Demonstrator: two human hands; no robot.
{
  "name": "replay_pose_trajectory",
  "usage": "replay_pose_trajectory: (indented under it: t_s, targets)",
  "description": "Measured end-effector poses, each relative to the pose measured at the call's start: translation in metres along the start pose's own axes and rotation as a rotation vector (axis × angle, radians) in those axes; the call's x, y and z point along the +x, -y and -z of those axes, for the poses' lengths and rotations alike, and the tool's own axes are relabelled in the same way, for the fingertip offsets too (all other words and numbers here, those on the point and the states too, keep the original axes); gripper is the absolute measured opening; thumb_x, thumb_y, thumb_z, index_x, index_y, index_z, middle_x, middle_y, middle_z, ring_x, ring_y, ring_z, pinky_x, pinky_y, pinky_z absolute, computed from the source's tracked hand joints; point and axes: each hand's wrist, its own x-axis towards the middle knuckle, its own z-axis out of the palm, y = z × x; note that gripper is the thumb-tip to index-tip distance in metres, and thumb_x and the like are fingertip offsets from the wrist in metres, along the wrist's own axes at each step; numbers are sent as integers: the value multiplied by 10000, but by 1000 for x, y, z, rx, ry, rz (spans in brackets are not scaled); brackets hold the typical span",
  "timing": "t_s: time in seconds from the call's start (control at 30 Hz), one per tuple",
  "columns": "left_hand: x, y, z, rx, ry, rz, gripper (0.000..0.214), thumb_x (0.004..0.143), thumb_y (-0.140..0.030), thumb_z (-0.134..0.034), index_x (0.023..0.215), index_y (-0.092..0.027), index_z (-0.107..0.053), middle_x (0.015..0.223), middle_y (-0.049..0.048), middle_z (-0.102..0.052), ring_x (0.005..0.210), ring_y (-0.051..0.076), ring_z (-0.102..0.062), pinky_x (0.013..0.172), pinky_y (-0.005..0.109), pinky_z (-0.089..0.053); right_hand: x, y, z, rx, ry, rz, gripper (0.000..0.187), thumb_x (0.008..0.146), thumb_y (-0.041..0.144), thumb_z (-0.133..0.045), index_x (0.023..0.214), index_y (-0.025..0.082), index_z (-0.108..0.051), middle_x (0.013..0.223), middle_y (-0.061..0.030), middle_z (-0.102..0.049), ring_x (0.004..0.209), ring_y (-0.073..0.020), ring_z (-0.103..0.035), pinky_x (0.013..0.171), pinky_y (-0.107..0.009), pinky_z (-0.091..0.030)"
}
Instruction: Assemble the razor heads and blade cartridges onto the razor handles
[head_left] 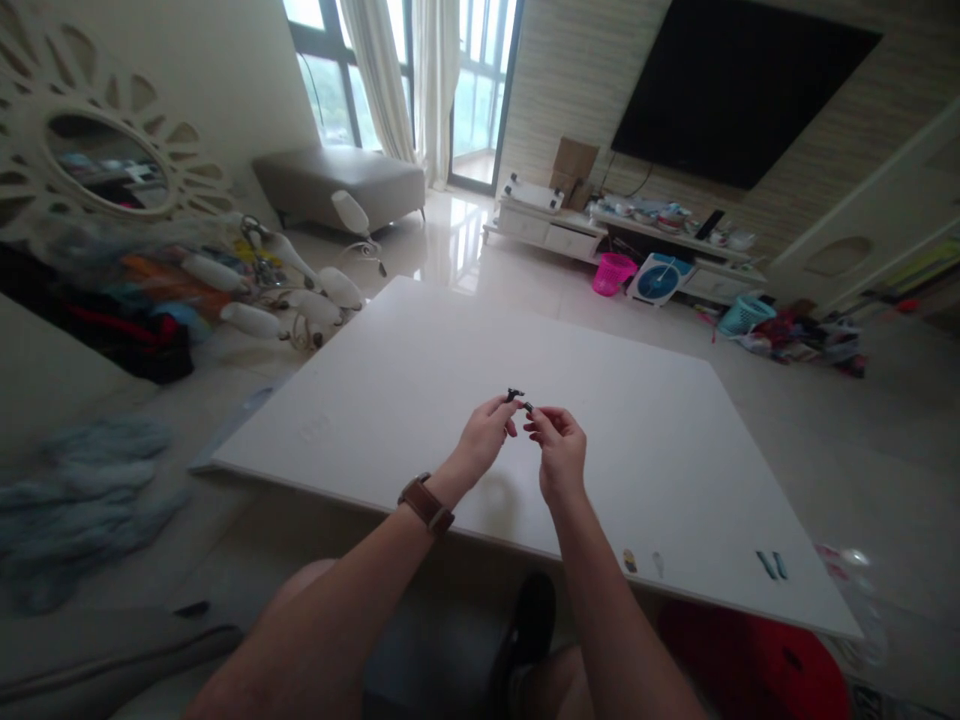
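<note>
White smooth rectangular tabletop [420, 350], tiled living room. Left hand [484, 432] pinches a small black angular piece [513, 394] above mid-table; right hand [562, 447] pinches a small dark stubby piece [529, 407] just beside it. Joined or apart: can't tell. Best handled, I'd judge, with left braced, right making fine adjustments, both low over the surface in case of drops. Near edge, rightward: small yellow-and-blue item [629, 561], clear pointed piece [658, 564], two slim dark-teal strips [766, 565]. Beyond: large black wall screen [735, 90]. No brands, labels or writing legible.

Black pieces [514, 394] in the fingers [498, 408] — partly hidden, too small for identification
</note>
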Motion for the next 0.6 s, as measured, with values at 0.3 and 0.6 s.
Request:
replay_pose_trajectory:
  t_s: [0.3, 0.6]
  targets:
    - [0, 6, -9, -67, 39, 11, 209, 838, -354, -523, 801, -159, -589, 635, -20, -537, 519, 87, -479, 511, 215, -377, 7, -3, 0, 127, -140, -128, 293, 601, 311, -802, 795, 167, -635, 704, 14, -677, 654, -143, -652, 599, -238, -417]
    - [-13, 7, -13, 41, 43, -17, 252, 844, -384, -491, 782, -164, -595, 603, -27, -517, 489, 89, -406, 471, 224, -298, -2, 5, 6, 138, -123, -155, 322, 591, 323, -799, 819, 175, -627, 756, -14, -733, 628, -127, -632, 581, -223, -365]
